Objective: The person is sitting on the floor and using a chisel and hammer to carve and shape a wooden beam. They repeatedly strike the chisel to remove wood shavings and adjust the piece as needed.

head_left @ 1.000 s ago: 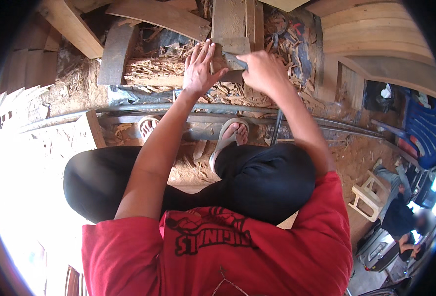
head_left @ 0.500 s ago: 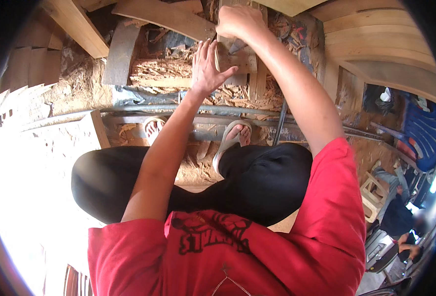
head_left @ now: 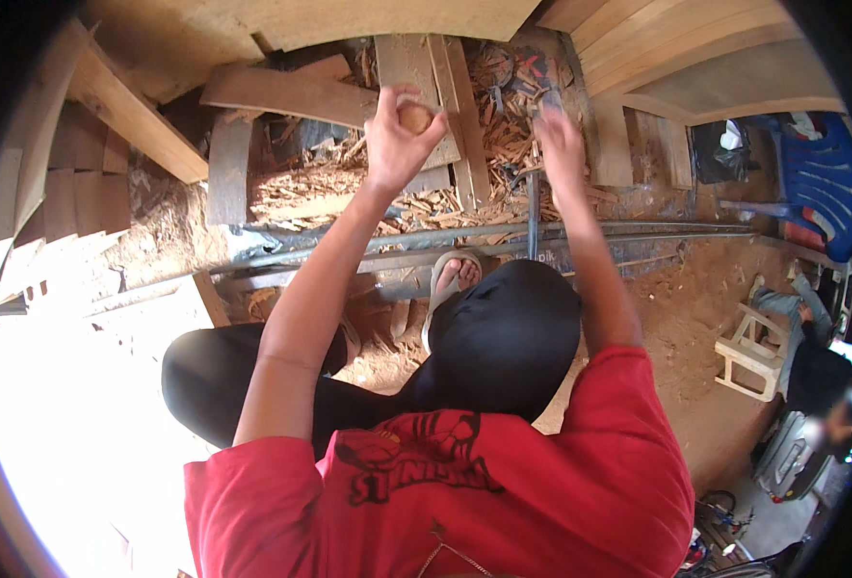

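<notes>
Left hand: the bare left hand point(head_left: 394, 144) is raised over a long tan wooden plank point(head_left: 408, 64), its thumb and fingers curled into a ring.
Left grip: grasping a small round tan-brown piece point(head_left: 414, 118) between thumb and fingers; its exact shape is partly hidden.
Small piece: inside the left hand's curl, in front of the plank as seen from above.
Right hand: the bare right hand point(head_left: 561, 144) is well apart from the left, over the right part of the wood litter.
Right grip: blurred, so I cannot tell whether it is released or clenched.
Dark tool: a dark metal bar-like tool with a crosswise top point(head_left: 533, 217) leans upright just beside the right wrist; contact is unclear.
Wood litter: reddish-brown splintered chips point(head_left: 508, 144) spread around the plank and a narrow brown wooden strip point(head_left: 461, 125) at its right edge.
Left boards: a long curved brown board point(head_left: 286, 94) lies across the end of a short grey weathered board point(head_left: 229, 171).
Pipes: thin grey metal pipes point(head_left: 464, 233) run crosswise before the person's sandalled foot point(head_left: 457, 275).
</notes>
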A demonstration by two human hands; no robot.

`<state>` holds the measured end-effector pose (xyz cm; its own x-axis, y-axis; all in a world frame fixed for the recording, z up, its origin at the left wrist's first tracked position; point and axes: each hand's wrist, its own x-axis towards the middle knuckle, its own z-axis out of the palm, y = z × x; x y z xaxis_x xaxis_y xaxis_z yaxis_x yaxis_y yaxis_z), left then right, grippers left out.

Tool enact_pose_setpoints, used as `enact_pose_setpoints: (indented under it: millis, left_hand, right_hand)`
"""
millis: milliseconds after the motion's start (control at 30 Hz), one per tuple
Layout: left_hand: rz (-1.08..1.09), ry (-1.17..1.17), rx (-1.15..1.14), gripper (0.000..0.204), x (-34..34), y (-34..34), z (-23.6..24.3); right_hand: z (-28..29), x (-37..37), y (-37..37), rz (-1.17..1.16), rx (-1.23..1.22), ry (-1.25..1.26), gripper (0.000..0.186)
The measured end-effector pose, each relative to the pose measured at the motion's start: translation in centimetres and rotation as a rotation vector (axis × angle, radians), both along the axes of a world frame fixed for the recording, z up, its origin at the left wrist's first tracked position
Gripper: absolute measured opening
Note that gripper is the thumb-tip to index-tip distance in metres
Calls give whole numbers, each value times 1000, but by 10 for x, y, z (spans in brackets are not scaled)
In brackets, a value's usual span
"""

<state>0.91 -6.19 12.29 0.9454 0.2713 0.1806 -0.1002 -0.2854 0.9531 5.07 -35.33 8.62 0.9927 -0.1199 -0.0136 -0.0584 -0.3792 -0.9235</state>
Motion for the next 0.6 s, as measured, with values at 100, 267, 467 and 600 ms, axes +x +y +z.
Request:
enact_pose_setpoints:
  millis: [100, 267, 467, 600]
  left_hand:
    - [6, -59, -78, 40, 1, -5, -14]
    - [-138, 213, -193, 19, 19, 14, -24]
    - [-286, 241, -105, 19, 26, 40, -35]
    - [-271, 231, -74, 26, 21, 41, -42]
  right_hand:
    - [-84, -67, -66, -105, -463, 324, 55]
    - [-146, -122, -84, -88, -706, 471, 56]
    - [-135, -118, -69, -137, -828, 601, 51]
    - [-129, -122, -75, -163, -773, 405, 43]
